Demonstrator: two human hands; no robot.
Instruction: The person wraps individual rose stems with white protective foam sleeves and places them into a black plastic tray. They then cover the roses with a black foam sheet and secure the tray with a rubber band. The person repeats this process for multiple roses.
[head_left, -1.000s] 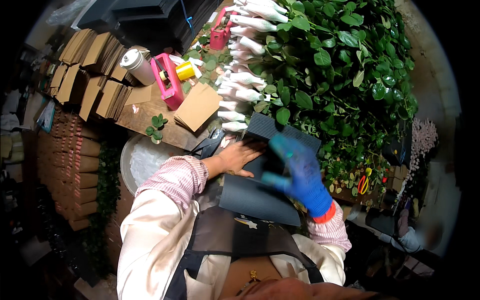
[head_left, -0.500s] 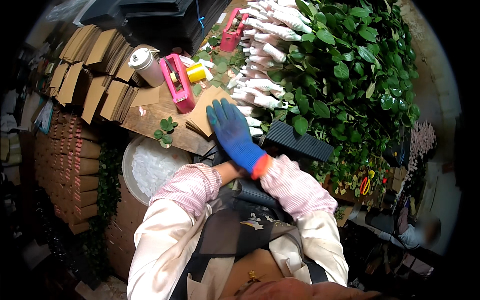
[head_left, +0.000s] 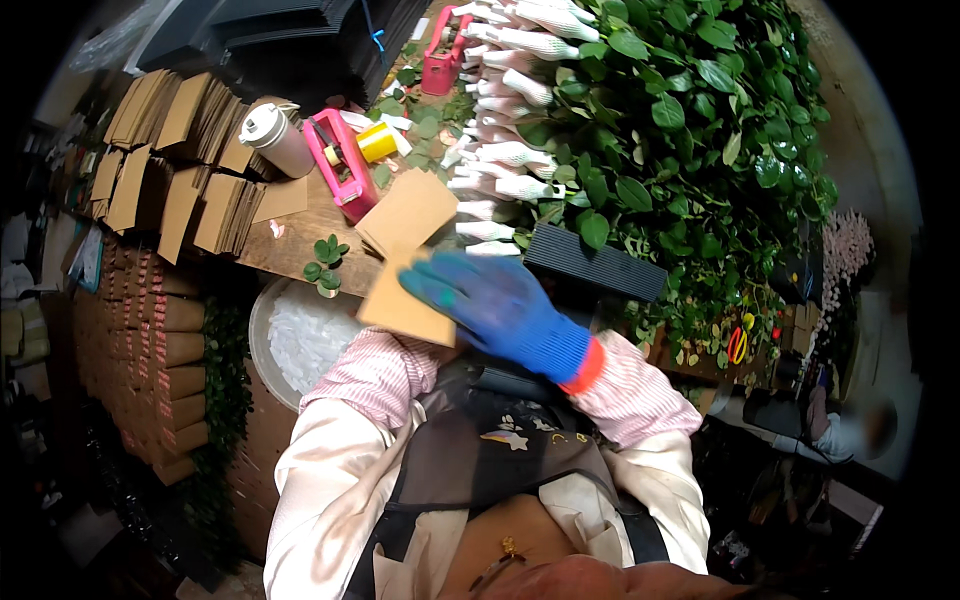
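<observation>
My right hand (head_left: pixel 490 305), in a blue knit glove with an orange cuff, is a little blurred. Its fingers lie over one edge of a loose brown cardboard piece (head_left: pixel 400 308) and hold it; the thumb is hidden. The piece is lifted off a small stack of cardboard pieces (head_left: pixel 412 210) on the wooden table's near edge. My left hand is hidden under the cardboard and the right hand; only its pink striped sleeve (head_left: pixel 385 368) shows. Right of the stack lie roses in white mesh sleeves (head_left: pixel 515 155), with thick green leaves (head_left: pixel 690 130).
A pink tape dispenser (head_left: pixel 340 170), a yellow tape roll (head_left: pixel 376 142) and a white bottle (head_left: pixel 275 140) stand behind the stack. A tub of white strips (head_left: pixel 295 330) is below left. A black ridged block (head_left: pixel 595 262) sits at right. Folded cardboard (head_left: pixel 180 110) fills the far left.
My right hand has drawn back toward me from the stack, bringing one cardboard piece with it over my left wrist. The view has shifted slightly.
</observation>
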